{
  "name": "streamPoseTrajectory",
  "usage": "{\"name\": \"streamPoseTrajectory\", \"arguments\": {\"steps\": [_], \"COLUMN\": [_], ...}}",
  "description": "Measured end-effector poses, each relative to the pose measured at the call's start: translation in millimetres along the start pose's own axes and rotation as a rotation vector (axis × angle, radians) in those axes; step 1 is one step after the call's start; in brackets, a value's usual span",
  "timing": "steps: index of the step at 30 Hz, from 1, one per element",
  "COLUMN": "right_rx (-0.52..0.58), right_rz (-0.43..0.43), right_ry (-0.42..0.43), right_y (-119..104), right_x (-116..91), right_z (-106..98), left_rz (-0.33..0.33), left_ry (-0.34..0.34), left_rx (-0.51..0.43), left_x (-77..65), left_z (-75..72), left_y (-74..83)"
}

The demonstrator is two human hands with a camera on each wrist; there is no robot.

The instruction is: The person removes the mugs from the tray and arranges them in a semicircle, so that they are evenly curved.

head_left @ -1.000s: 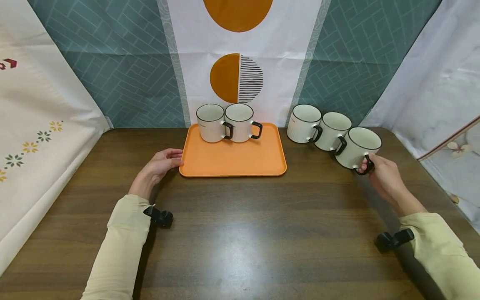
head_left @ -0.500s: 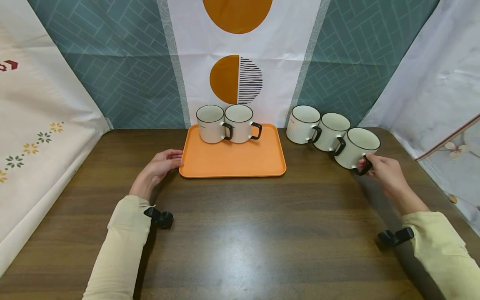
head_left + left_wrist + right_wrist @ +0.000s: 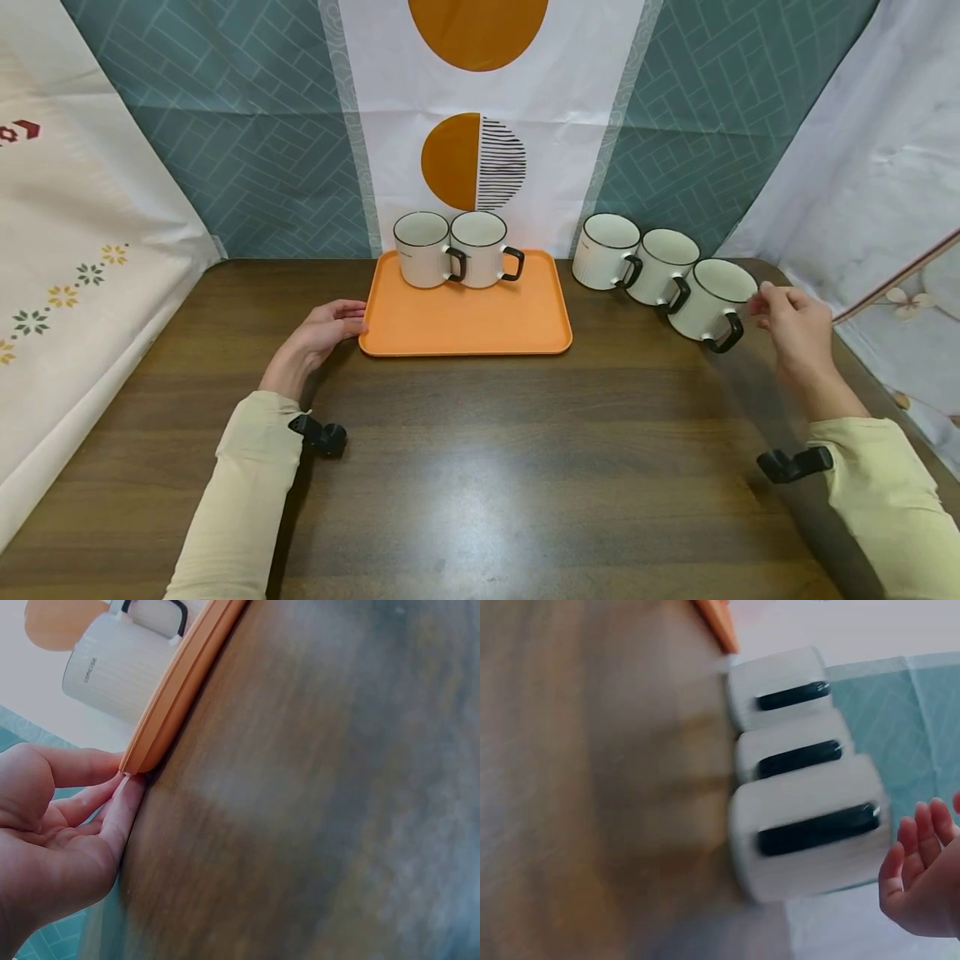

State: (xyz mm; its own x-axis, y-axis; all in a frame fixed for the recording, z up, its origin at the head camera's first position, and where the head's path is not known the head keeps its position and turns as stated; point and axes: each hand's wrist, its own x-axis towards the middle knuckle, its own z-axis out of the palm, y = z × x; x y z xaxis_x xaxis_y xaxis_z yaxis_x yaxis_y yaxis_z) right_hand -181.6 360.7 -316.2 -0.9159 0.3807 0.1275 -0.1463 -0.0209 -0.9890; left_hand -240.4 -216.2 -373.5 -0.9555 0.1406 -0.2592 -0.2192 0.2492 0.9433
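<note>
My left hand (image 3: 322, 329) pinches the left edge of an orange tray (image 3: 465, 329). In the left wrist view, thumb and fingertips meet at the tray's rim (image 3: 184, 682). On the tray's back part stand two white mugs with black rims and black handles, a left mug (image 3: 420, 254) and a right mug (image 3: 476, 258) side by side. My right hand (image 3: 798, 329) is just to the right of the nearest mug (image 3: 708, 304), its fingers loosely bent and off the handle (image 3: 817, 829). Nothing is held in it.
Two more white mugs, a middle mug (image 3: 662, 267) and a far mug (image 3: 603, 254), stand in a slanting row with the nearest one, right of the tray. Behind the brown wooden table (image 3: 480, 467) hangs a patterned cloth (image 3: 247, 150).
My right hand has let go of the nearest mug's handle and moved back and to the right. The mug stays in the row. My left hand stays at the tray.
</note>
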Motion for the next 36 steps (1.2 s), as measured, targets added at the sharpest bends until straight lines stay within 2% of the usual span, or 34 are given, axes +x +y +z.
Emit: {"name": "streamPoseTrajectory", "arguments": {"steps": [5,10,16,21,29,32,36], "right_rx": [0.023,0.006,-0.165,-0.210,-0.335,-0.315,-0.251], "right_rz": [-0.061,-0.124,-0.158,-0.114,-0.045,-0.037,0.000], "right_ry": [-0.024,-0.095,-0.213,-0.336,-0.464,-0.491,-0.483], "right_y": [-12.9,-20.6,-20.6,-15.9,2.7,13.0,24.6], "right_x": [4.8,6.5,6.4,7.7,10.8,14.0,18.7], "right_z": [18.3,46.2,85.0,118.3,172.1,191.7,214.8], "left_rz": [0.000,0.002,0.053,0.030,0.004,0.017,0.032], "left_ry": [0.004,0.003,-0.013,-0.010,0.003,0.004,0.001], "left_rx": [-0.002,-0.005,-0.034,-0.014,-0.003,-0.013,-0.021], "left_x": [-2.7,-2.2,-5.0,-3.3,-1.1,-0.4,0.7], "left_z": [0.6,0.2,-2.3,-1.6,0.0,-1.0,-0.3], "left_y": [1.1,-0.3,-1.7,-1.0,0.2,-1.3,-2.9]}}
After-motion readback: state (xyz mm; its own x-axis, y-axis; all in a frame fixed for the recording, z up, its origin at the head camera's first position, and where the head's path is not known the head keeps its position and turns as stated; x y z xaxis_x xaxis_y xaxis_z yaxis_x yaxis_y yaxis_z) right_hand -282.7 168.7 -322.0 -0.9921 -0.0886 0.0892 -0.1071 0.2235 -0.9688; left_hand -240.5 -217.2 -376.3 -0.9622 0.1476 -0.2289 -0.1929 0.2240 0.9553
